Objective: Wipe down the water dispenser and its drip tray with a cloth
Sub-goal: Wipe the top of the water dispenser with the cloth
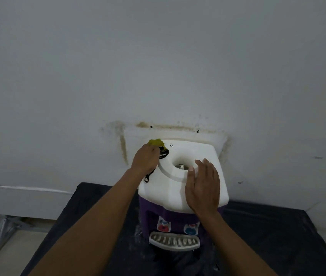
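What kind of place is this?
Likely a plain indoor utility or pantry corner, home or office unclear: a tabletop water dispenser on a black-covered table, against a bare, stained white wall. The left hand grips a yellow cloth at its top.

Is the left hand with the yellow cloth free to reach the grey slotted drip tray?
Probably yes. The left hand grips the yellow cloth at the back corner of the white dispenser top; nothing covers the grey slotted drip tray in front, and the right hand rests flat on top.
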